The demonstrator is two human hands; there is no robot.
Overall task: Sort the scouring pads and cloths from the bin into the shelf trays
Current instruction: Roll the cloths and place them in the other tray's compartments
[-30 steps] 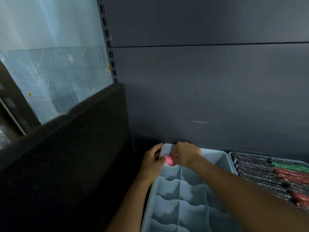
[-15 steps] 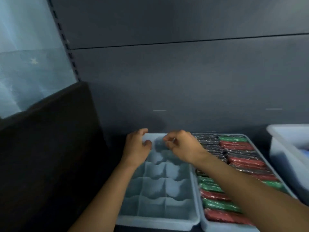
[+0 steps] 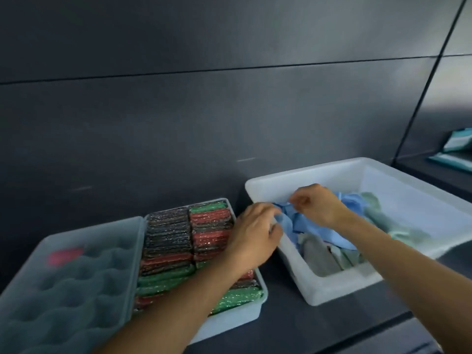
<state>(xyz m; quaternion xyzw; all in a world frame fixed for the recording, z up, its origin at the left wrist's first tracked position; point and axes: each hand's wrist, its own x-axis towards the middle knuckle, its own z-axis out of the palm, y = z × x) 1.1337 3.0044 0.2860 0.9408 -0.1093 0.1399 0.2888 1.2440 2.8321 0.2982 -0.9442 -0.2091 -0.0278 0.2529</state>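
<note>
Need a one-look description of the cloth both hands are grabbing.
Find the white bin on the right of the dark shelf. By its left wall, the left hand and right hand grip the blue cloth. Only it is bright blue; beside it lie a grey cloth and a pale green cloth.

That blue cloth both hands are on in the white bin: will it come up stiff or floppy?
Probably floppy: the blue cloth lies crumpled in folds in the white bin. Likely light, since the left hand and right hand seem to pinch it with fingertips only. It may drag the grey cloth beside it.
</note>
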